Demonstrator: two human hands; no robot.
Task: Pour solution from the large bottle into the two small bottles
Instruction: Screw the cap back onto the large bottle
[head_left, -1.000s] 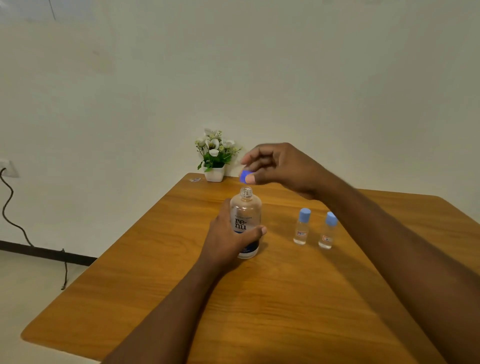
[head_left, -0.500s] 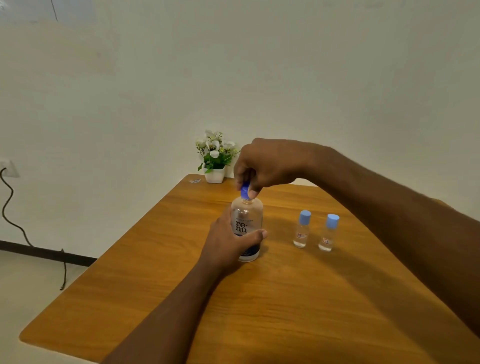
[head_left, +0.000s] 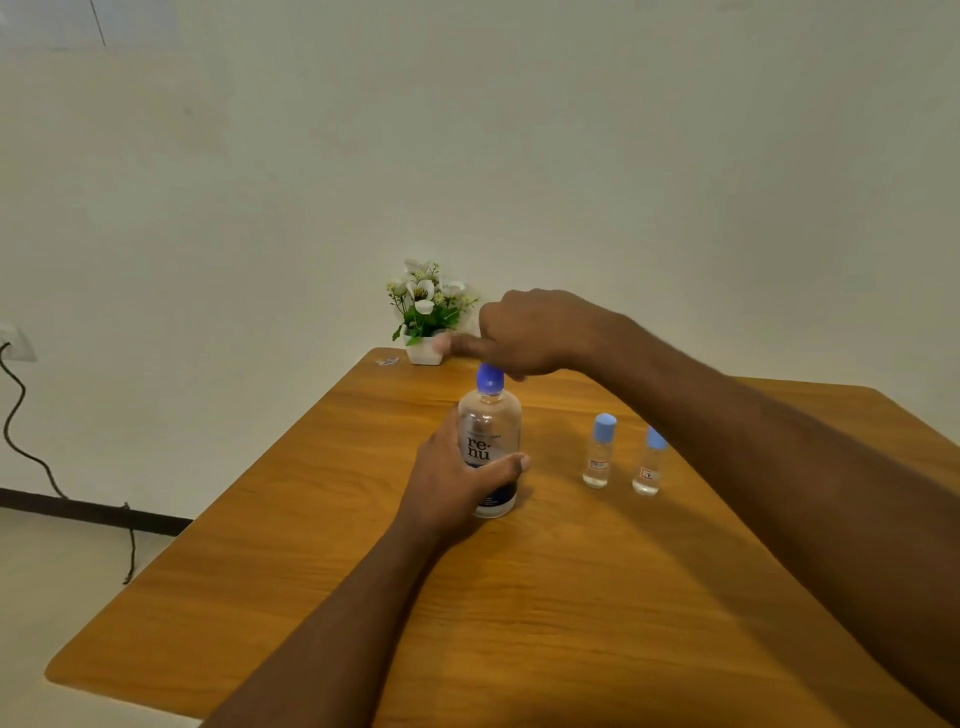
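Head view: the only view, looking forward and down on a wooden table (head_left: 519, 623) against a pale wall.
Large bottle (head_left: 489, 431): clear "re-nu" solution bottle, upright on the table, a little left of the middle.
Left hand (head_left: 449, 486): wraps around the lower body of the large bottle from the left, thumb across the front; holds it steady.
Blue cap (head_left: 490, 378): sits now on the neck of the large bottle; one second ago was held in the air above the open neck, and half a second ago was being set down on it.
Right hand (head_left: 530, 332): hangs right over the cap, touching its top or nearly. Fingers mostly curled, one finger stretched to the left and blurred. Cannot tell whether it pinches the cap or is free of it.
Small bottles: left small bottle (head_left: 598, 457) and right small bottle (head_left: 647, 470), upright, near each other, to the right of the large bottle and apart from it. Both closed with light-blue caps, with some clear liquid low inside, level hard to read. Right forearm (head_left: 753, 441) hides part of the right one's cap.
Meaning for the task: large bottle capped again and small bottles closed, so the pouring is probably finished and only tightening remains.
Risk: a cap not screwed fully may leak later.
Background: white pot with flowers (head_left: 426, 317) at the far table edge, dark cable (head_left: 21, 415) on the wall at left.
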